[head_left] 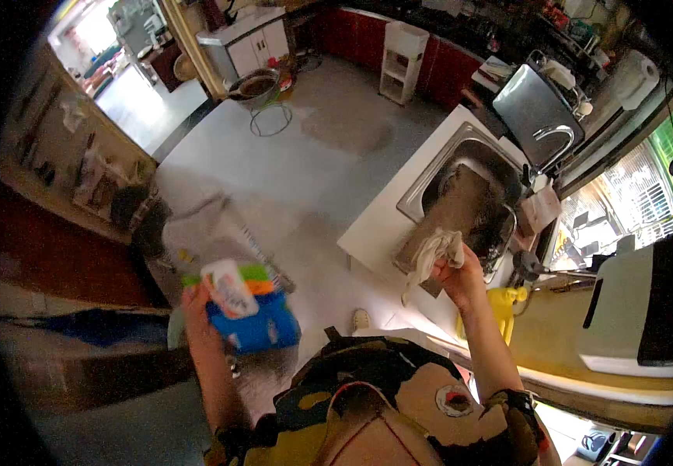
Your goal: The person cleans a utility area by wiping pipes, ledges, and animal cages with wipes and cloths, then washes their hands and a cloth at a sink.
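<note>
My left hand (pixel 197 301) grips a soft blue-and-green packet (pixel 263 322) with a white panel, held out over the floor. The packet is blurred, so its printing cannot be read. In my right hand (pixel 461 278) is a crumpled off-white cloth (pixel 435 255), pinched in closed fingers with one end hanging down. This hand is above the near edge of the metal sink (pixel 413 203). Under the cloth, a brownish, shadowed surface reaches from the counter into the sink; I cannot make out what it is.
A curved tap (pixel 558 136) stands at the sink's right. Beside my right forearm is a yellow bottle (pixel 503 307). A white shelf unit (pixel 402 62) is at the back, and a wide pan (pixel 257 87) sits near the doorway. Shelving (pixel 92 163) lines the left wall.
</note>
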Demonstrator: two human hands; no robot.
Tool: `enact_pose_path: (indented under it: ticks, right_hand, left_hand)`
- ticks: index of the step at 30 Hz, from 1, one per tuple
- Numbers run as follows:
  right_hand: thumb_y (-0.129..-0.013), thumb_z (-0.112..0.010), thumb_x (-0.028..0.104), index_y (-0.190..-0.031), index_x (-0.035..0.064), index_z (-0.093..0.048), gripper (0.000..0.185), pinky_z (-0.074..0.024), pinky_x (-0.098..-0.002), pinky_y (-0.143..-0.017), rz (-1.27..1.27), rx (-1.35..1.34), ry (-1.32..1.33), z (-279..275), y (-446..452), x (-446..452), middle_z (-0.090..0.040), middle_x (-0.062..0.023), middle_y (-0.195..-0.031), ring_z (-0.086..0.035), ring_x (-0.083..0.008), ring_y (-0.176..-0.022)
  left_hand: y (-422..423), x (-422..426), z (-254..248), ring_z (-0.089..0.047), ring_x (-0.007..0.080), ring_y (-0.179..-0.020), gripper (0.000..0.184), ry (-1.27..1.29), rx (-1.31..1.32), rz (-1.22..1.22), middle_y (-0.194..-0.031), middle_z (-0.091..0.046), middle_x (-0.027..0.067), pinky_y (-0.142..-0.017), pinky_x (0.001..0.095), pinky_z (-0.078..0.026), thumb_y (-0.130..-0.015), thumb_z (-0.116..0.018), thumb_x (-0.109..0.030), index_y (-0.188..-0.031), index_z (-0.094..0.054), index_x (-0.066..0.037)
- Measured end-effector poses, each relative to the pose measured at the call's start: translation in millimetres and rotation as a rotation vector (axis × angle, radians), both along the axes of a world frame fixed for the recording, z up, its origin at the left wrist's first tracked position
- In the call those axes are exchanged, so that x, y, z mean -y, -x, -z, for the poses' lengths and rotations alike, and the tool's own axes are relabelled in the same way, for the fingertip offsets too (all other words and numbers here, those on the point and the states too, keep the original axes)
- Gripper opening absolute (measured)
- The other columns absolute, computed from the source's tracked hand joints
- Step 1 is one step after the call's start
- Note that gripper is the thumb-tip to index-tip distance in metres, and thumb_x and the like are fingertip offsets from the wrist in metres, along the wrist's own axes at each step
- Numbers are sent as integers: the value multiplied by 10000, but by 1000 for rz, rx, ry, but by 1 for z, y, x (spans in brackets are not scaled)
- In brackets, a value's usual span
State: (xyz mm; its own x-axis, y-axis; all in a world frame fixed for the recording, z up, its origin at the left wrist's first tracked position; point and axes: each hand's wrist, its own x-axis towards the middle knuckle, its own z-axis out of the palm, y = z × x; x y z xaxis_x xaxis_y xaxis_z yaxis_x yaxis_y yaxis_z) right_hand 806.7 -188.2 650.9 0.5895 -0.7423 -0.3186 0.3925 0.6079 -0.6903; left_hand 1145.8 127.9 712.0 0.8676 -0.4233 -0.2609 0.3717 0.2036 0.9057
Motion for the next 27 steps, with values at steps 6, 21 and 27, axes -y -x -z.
enact_pose_path:
  ticks: [6,21,27]
  right_hand:
    - [-866,-511,152,-1109,29,-546,274,-521,-394,-763,167,-82,-51,21,-28,28,-620,-108,-1001,-620,-237,-849]
    - [-911,-490,182,-1198,83,-490,304,-514,-349,-745,201,-240,-48,83,-272,102,-586,-60,-1045,-585,-189,-910]
    - [-882,-433,113,-1201,73,-485,326,-500,-314,-747,233,-496,-25,47,-354,130,-553,-58,-1090,-554,-173,-955]
  left_hand:
    - [-64,-53,16,-588,231,-919,352,-245,294,-75,-1018,-574,114,-750,351,-513,-841,-590,-207,-1110,-511,6]
    - [-292,64,59,-564,259,-981,426,-569,186,15,-1094,-558,154,-799,350,-477,-844,-581,-225,-1174,-482,27]
    - [-402,147,57,-554,274,-1005,445,-587,240,276,-1110,-553,172,-829,358,-462,-844,-575,-225,-1190,-475,37]
